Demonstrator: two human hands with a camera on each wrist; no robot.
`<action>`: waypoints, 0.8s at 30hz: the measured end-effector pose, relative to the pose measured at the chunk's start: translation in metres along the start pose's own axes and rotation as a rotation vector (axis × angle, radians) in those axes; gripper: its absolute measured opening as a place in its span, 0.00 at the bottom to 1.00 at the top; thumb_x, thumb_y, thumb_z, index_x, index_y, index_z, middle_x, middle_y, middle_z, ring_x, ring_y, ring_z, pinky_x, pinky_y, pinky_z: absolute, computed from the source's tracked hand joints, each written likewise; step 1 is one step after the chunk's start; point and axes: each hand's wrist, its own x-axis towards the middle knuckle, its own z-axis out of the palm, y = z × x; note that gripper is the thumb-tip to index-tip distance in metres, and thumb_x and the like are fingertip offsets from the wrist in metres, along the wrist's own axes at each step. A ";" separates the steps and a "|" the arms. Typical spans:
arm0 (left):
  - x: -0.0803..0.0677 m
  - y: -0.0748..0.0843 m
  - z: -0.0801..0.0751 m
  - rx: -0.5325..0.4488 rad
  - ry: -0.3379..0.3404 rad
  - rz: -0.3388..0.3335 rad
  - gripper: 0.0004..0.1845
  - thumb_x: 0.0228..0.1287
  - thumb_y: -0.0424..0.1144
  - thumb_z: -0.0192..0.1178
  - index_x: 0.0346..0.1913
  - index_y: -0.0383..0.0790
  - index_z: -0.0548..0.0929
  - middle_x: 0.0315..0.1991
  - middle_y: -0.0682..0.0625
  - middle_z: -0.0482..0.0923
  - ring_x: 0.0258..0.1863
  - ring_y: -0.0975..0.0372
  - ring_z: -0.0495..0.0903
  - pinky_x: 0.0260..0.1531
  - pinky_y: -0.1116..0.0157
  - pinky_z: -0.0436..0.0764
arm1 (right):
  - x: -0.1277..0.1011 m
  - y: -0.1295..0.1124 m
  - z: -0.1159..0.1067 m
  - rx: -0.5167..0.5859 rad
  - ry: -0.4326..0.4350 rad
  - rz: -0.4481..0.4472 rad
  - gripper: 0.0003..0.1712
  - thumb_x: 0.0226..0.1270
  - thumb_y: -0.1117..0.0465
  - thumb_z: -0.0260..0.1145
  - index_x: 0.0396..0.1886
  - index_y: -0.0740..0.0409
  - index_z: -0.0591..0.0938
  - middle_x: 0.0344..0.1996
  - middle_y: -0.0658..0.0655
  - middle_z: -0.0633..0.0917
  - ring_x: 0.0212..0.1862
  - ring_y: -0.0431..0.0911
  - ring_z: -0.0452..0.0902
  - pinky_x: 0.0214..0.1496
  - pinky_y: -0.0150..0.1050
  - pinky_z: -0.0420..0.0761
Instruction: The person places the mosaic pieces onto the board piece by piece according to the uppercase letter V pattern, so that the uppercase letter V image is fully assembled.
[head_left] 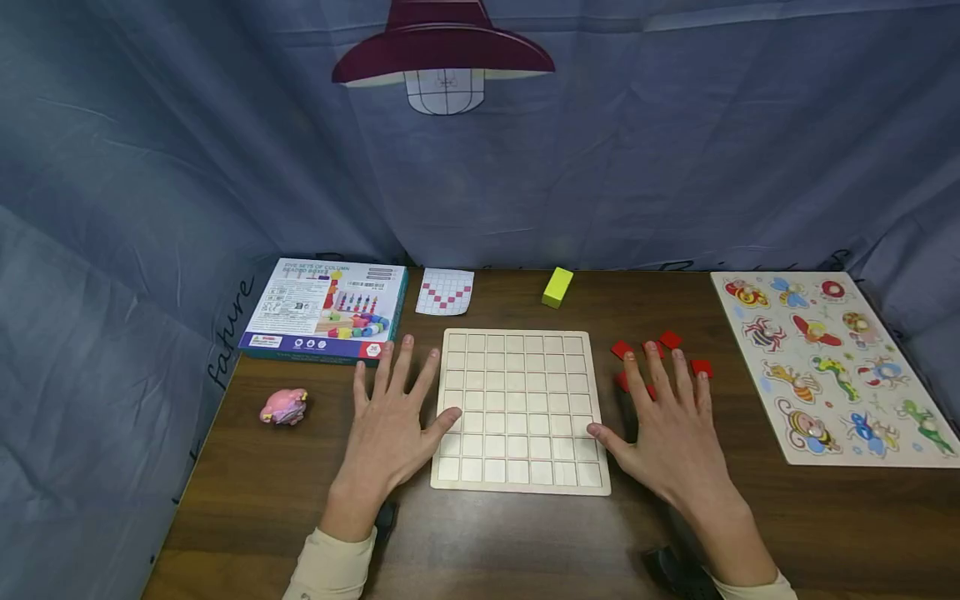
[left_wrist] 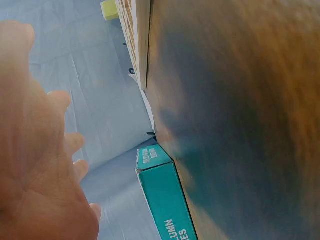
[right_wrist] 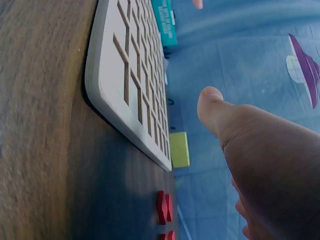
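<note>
Head view: both hands, left hand and right hand, lie spread flat, gripping nothing; pinch one red tile cleanly before seating it in the grid board

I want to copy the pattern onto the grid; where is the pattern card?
In the head view the pattern card lies at the table's far edge, between the toy box and the yellow block, beyond the grid board.

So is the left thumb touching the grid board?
Touching: in the head view the left hand lies flat on the table, its thumb tip resting on the grid board left edge.
</note>
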 end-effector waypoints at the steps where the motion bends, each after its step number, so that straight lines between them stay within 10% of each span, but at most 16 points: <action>1: 0.000 0.000 0.000 -0.006 -0.007 -0.003 0.46 0.68 0.73 0.48 0.82 0.57 0.53 0.85 0.46 0.39 0.84 0.45 0.40 0.77 0.34 0.39 | 0.000 0.001 -0.001 0.008 -0.006 0.002 0.64 0.59 0.26 0.66 0.84 0.52 0.50 0.83 0.64 0.48 0.83 0.65 0.31 0.81 0.69 0.32; 10: -0.005 -0.006 0.010 -0.365 -0.225 0.017 0.57 0.59 0.69 0.65 0.84 0.54 0.47 0.85 0.47 0.36 0.84 0.48 0.35 0.79 0.36 0.43 | 0.003 0.041 0.002 0.185 0.076 0.007 0.48 0.60 0.43 0.77 0.73 0.62 0.70 0.64 0.72 0.70 0.64 0.68 0.64 0.53 0.69 0.73; 18: -0.009 -0.017 0.022 -0.464 -0.327 0.090 0.75 0.31 0.63 0.84 0.83 0.53 0.48 0.85 0.49 0.38 0.84 0.50 0.37 0.81 0.45 0.35 | -0.009 0.097 0.000 0.185 -0.054 0.154 0.40 0.58 0.40 0.77 0.60 0.64 0.79 0.48 0.68 0.75 0.46 0.65 0.76 0.43 0.64 0.76; 24: -0.009 -0.017 0.019 -0.446 -0.362 0.127 0.77 0.29 0.65 0.84 0.83 0.51 0.48 0.85 0.48 0.35 0.84 0.49 0.34 0.80 0.43 0.33 | -0.013 0.108 0.003 0.165 -0.064 0.198 0.37 0.59 0.40 0.77 0.51 0.69 0.82 0.47 0.72 0.80 0.47 0.67 0.77 0.45 0.65 0.75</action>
